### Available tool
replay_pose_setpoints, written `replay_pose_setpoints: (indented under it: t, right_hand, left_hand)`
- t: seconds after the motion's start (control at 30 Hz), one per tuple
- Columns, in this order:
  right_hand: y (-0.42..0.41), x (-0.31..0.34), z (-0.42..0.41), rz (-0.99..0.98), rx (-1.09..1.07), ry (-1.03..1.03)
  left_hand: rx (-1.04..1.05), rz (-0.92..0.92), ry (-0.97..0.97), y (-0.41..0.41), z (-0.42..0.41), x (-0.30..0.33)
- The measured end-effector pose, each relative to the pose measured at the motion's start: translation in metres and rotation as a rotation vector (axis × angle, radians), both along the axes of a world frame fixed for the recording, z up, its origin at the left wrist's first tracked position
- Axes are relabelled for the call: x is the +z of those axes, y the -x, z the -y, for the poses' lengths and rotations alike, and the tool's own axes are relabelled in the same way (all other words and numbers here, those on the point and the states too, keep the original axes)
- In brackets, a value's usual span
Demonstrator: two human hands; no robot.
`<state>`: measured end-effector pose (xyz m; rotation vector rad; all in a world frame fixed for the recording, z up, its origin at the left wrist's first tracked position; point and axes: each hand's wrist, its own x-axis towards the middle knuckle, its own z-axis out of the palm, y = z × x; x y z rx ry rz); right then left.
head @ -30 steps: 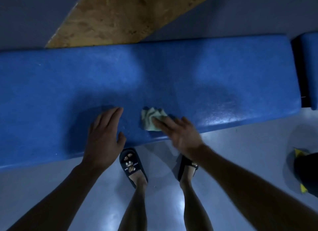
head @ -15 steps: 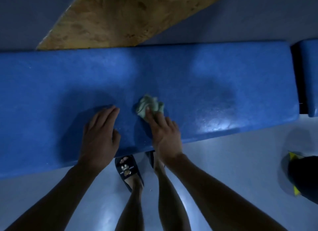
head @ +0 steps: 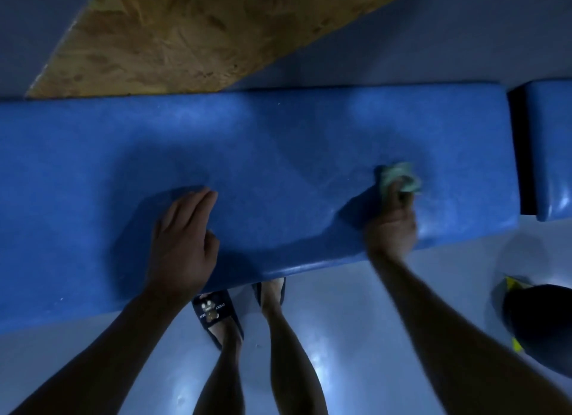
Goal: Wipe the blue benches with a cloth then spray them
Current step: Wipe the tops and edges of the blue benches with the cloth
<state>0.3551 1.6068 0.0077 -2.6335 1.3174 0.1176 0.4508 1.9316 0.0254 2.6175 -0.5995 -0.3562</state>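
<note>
Floor [head: 356, 337]: smooth pale grey, glossy with soft light patches, filling the bottom of the frame and the strip above the bench.
Bench [head: 278, 154]: long blue padded slab with a fine pebbled, slightly shiny skin and rounded edges, running across the middle of the frame; its left end is cut off by the frame.
Second bench [head: 554, 142]: same blue padding at the right edge, parted from the first by a dark gap; mostly out of frame.
Board [head: 201, 31]: tan chipboard with a flaky pressed grain, slanting across the upper left, its top cut off.
Dark object [head: 538, 328]: rounded, black, with yellow bits, at lower right; too dim to tell what it is.
Left hand [head: 182, 244]: flat, palm down on the bench at centre left, fingers together, grip holding nothing.
Right hand [head: 393, 226]: on the bench's right part, blurred; grip closed around the cloth.
Sandals [head: 216, 312]: dark slides under the bench's near edge, the right one mostly hidden.
Cloth [head: 399, 178]: small crumpled pale green wad, pressed on the bench, sticking out beyond the right fingers toward the top of the frame; blurred.
</note>
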Motion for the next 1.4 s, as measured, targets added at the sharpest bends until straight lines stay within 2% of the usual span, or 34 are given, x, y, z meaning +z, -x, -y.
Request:
replay_pose_setpoints:
  t: [0.07, 0.13, 0.2, 0.27, 0.33, 0.4, 0.5, 0.57, 0.7, 0.77, 0.83, 0.93, 1.0, 1.07, 1.13, 1.2, 1.3, 1.37, 1.4]
  right_hand:
    - [-0.012, -0.003, -0.059, 0.107, 0.214, -0.030]
    - [-0.022, 0.004, -0.103, 0.111, 0.551, -0.012]
    - [-0.027, 0.012, -0.105, 0.092, 0.881, -0.034]
    - [-0.028, 0.012, -0.066, 0.103, 1.045, -0.004]
    - [-0.020, 0.007, -0.004, 0.038, 0.985, 0.089]
    - [-0.005, 0.009, 0.062, -0.044, 0.742, 0.191]
    - [0.013, 0.024, 0.124, -0.115, 0.427, 0.197]
    - [0.011, 0.028, 0.123, -0.150, 0.300, 0.153]
    - [-0.025, 0.003, 0.045, -0.012, 0.067, 0.073]
    - [-0.047, -0.010, -0.019, 0.131, 0.144, 0.012]
    - [-0.065, -0.013, -0.089, 0.267, 0.377, -0.031]
    - [-0.078, 0.003, -0.156, 0.198, 0.827, -0.137]
    - [-0.081, 0.004, -0.131, 0.199, 1.059, -0.108]
    - [-0.085, -0.003, -0.070, 0.215, 1.133, -0.043]
    - [-0.086, -0.008, 0.002, 0.162, 0.940, 0.049]
    - [-0.083, 0.000, 0.055, 0.062, 0.586, 0.087]
    - [-0.091, 0.007, 0.052, 0.048, 0.104, -0.002]
    - [-0.104, 0.001, 0.003, 0.109, 0.032, -0.069]
    - [-0.110, -0.004, -0.028, 0.166, 0.102, -0.100]
  left_hand:
    - [-0.007, -0.013, -0.008, 0.002, 0.010, 0.003]
    - [-0.007, -0.008, -0.014, 0.002, 0.020, 0.005]
    - [-0.024, 0.010, -0.014, 0.002, 0.027, 0.005]
    - [-0.030, 0.026, -0.007, 0.000, 0.031, 0.005]
    - [-0.031, 0.027, 0.000, 0.000, 0.034, 0.005]
    - [-0.031, 0.016, -0.003, 0.002, 0.035, 0.004]
    - [-0.031, 0.016, -0.001, 0.008, 0.034, 0.002]
    - [-0.025, 0.018, 0.001, 0.012, 0.033, 0.002]
    - [-0.006, 0.007, -0.013, 0.016, 0.027, 0.003]
    - [-0.005, -0.012, -0.018, 0.016, 0.023, 0.005]
    - [0.005, -0.004, -0.032, 0.015, 0.020, 0.006]
    - [-0.002, 0.026, -0.032, 0.011, 0.015, 0.010]
    - [0.015, 0.023, -0.039, 0.007, 0.014, 0.010]
    - [0.038, -0.008, -0.083, 0.002, 0.015, 0.012]
    - [0.043, -0.029, -0.116, -0.002, 0.017, 0.014]
    - [0.043, -0.039, -0.134, -0.005, 0.019, 0.014]
    - [0.055, -0.043, -0.133, -0.007, 0.019, 0.016]
    - [0.086, -0.044, -0.115, -0.007, 0.018, 0.016]
    - [0.091, -0.037, -0.110, -0.007, 0.017, 0.016]
